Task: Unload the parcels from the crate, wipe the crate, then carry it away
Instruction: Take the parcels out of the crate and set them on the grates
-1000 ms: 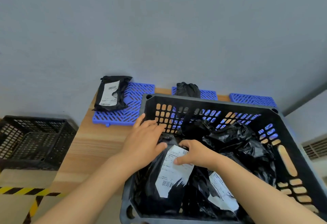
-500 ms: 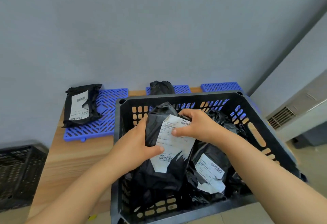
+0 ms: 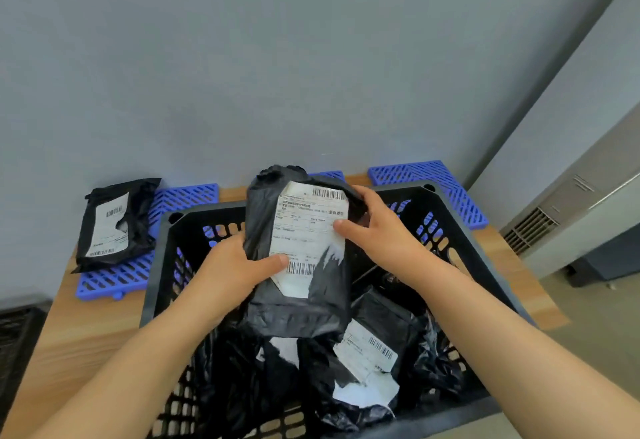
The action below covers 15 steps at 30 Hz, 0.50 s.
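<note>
I note the held parcel (image 3: 298, 258) is wrapped in thin black plastic film, wrinkled, with a dull sheen; its white paper label (image 3: 306, 230) is matt and torn at the lower edge. The crate (image 3: 162, 265) appears moulded black plastic, matt, perforated. The mats (image 3: 117, 276) are glossy blue plastic lattice. The bench (image 3: 79, 327) shows smooth, light wood grain.
</note>
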Tool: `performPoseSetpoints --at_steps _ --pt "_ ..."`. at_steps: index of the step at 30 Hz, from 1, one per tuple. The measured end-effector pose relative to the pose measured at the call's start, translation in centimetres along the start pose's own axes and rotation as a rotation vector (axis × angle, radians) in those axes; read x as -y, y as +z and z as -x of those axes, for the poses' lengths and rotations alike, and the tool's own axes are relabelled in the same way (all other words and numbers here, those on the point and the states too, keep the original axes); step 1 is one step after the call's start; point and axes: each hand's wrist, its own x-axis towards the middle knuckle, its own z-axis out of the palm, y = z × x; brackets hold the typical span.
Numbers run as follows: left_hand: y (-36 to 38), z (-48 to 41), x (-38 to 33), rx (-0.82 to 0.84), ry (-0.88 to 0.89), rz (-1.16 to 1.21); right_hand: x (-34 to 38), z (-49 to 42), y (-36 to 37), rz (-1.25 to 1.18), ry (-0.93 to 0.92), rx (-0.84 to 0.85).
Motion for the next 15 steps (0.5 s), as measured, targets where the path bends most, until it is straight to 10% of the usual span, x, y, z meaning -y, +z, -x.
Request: performPoseSetpoints --at_steps 15 --pt "19.3 -7.8 -9.0 -0.327 0.059 0.45 -7.4 -2.3 -16.8 -0.232 -0.109 -0.031"
